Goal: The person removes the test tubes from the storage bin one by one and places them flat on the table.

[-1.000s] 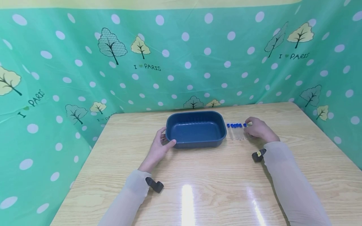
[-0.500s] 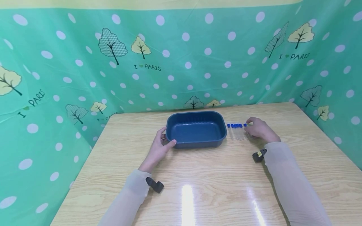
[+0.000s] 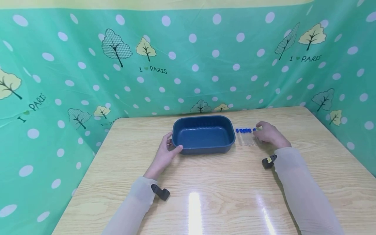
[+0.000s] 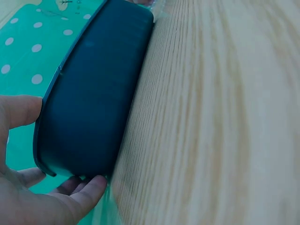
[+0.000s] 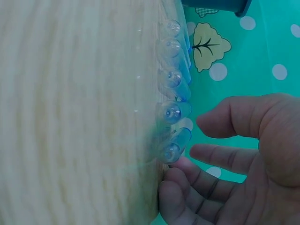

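A dark blue plastic basin (image 3: pixel 202 150) stands on the wooden table. My left hand (image 3: pixel 163 155) holds its left end, thumb at the front rim and fingers around the end wall. To the basin's right, several clear test tubes (image 3: pixel 246 139) with blue caps lie side by side in a row. My right hand (image 3: pixel 271 134) is at the right end of that row, thumb and fingers spread around the last tube. In the right wrist view, the fingertips are right beside this end tube (image 5: pixel 176 146), and the thumb stands off from it. Its cap is partly hidden by the hand.
The wooden table (image 3: pixel 217 176) runs back to a green dotted curtain (image 3: pixel 182 78) behind and on both sides. Dark wrist cameras (image 3: pixel 160 192) sit on both sleeves. Light reflects off the table's front part.
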Demonstrator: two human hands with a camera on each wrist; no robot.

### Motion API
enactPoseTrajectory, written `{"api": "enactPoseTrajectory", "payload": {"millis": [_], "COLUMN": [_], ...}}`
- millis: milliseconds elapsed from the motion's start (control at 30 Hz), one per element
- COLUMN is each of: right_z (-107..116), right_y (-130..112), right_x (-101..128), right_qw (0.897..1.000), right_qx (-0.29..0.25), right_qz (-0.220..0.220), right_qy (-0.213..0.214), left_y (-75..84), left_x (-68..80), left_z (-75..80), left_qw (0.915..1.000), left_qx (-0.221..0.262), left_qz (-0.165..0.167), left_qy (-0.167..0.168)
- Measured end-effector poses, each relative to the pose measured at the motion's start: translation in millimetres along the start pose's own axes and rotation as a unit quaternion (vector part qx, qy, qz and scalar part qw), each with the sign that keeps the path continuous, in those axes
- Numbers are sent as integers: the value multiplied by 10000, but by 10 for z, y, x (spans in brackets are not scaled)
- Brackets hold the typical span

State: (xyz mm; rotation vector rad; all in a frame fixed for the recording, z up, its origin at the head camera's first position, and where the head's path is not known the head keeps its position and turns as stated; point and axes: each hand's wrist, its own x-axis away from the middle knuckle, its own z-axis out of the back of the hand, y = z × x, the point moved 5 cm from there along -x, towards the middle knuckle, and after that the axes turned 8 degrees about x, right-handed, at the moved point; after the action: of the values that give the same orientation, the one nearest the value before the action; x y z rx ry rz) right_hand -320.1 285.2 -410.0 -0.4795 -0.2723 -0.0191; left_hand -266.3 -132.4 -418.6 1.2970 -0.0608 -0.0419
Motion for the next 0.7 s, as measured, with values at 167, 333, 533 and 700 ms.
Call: {"api": "enactPoseTrajectory", "payload": {"millis": [167, 333, 533, 700], "right_z": [35, 98, 153, 156], "right_y": [4, -39, -198, -356], "right_x": [30, 88, 135, 176], "right_qw": [9999, 9994, 9981, 9959], "right_qx": [-22, -18, 12, 104], "right_qz": [25, 46, 183, 358], "right_qy": [105, 338, 594, 824], "left_y": [16, 57, 180, 217], "left_x": [10, -4, -11, -24], "left_z": [-3, 17, 117, 167], "left_qw": [10000, 9998, 9999, 9998], "left_qx": [38, 139, 100, -25], "left_qz": [61, 85, -114, -216], "left_qy": [-2, -88, -22, -41]}}
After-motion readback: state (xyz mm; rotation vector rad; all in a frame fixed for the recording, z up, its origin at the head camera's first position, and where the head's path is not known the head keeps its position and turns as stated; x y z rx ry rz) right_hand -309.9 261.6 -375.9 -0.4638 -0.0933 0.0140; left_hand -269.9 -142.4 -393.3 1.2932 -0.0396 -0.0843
